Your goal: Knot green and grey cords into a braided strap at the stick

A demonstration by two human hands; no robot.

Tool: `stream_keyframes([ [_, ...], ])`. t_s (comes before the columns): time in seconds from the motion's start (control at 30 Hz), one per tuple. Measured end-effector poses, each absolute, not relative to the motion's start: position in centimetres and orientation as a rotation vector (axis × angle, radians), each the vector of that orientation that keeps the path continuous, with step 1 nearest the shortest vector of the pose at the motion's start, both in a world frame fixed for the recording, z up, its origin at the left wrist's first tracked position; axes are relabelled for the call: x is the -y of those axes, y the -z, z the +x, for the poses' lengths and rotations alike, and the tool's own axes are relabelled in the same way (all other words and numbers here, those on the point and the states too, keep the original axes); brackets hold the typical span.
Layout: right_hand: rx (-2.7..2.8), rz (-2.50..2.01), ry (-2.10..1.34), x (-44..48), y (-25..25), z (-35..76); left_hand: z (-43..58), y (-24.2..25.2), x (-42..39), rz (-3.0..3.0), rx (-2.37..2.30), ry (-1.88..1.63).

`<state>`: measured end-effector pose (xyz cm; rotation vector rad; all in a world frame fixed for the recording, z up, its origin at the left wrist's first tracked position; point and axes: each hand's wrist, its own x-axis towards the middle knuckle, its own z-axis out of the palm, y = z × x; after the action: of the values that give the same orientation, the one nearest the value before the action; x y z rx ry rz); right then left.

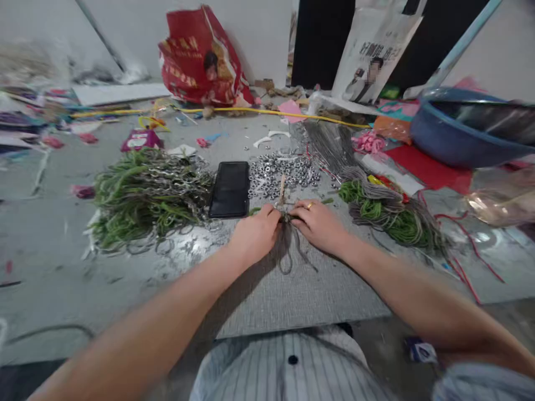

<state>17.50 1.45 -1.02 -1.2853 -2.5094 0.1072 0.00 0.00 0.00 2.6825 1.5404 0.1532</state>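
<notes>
Fingers [272, 215] on cord [285, 243], cluttered grey table [330, 295]

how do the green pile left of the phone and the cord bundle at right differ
The green pile has silvery pieces mixed in; the cord bundle shows none plainly. The pile is a loose tangle; the bundle's strands lie more gathered. Both contain green strands.
</notes>
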Motion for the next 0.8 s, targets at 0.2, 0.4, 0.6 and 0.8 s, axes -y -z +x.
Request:
stream_keyframes([
  [0.2, 2.560, -1.345, -0.072, -1.4, 0.7, 17.4, -0.1, -0.3, -0.1, 2.641, -1.575, -0.087],
  [0.4, 2.555, -1.377, -0.054, -0.8, 0.2, 17.4, -0.1, -0.8, 0.3, 2.571, -1.631, -0.113],
  [0.6, 2.571, -1.346, -0.046, -0.2, 0.0, 17.2, 0.0, -0.8, 0.3, 2.576, -1.574, -0.105],
  [0.8, 2.589, -1.416, -0.082, -0.2, -0.3, 16.9, 0.4, -1.1, 0.5, 2.570, -1.615, -0.109],
])
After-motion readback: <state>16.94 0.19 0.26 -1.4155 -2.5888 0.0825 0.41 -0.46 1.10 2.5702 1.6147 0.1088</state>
